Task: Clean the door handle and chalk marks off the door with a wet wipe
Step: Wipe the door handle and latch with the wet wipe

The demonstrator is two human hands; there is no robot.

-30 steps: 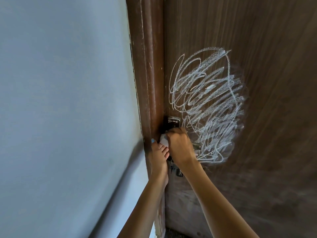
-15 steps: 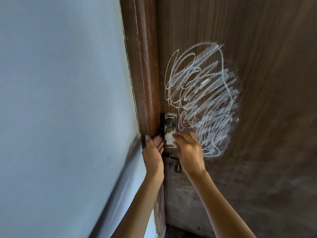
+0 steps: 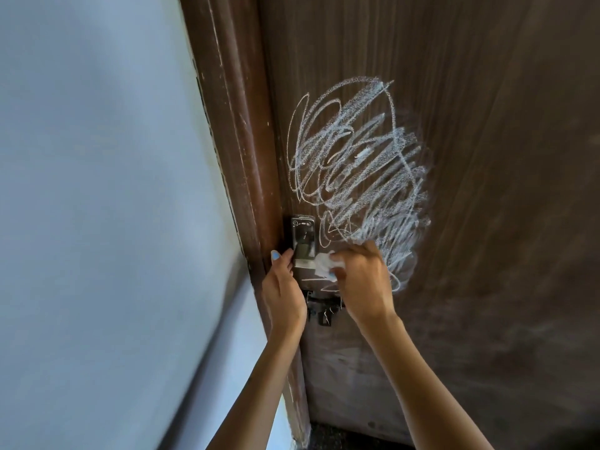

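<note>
Just below the middle of the frame we saw the white wet wipe (image 3: 324, 266), bunched up and pinched in the curled fingers of the right hand (image 3: 363, 280), pressed against the lower part of the dark metal door handle plate (image 3: 303, 240). The plate sat upright at the left edge of the brown door (image 3: 487, 157), right beside the door frame (image 3: 237, 125). The left hand (image 3: 284, 293) lay to the left of the plate, its fingers fairly straight and close together, touching the plate's left edge and the frame; a blue-painted thumbnail showed at its top. Under the two hands a small dark latch (image 3: 323, 308) stuck out from the door.

Above and to the right of the wipe, a big scribble of white chalk marks (image 3: 357, 177) covered the centre of the door, its lower end running behind the right hand. Fainter pale smears showed on the wood in the lower part of the frame. The left half of the frame was taken up by a pale blue wall (image 3: 97, 222).
</note>
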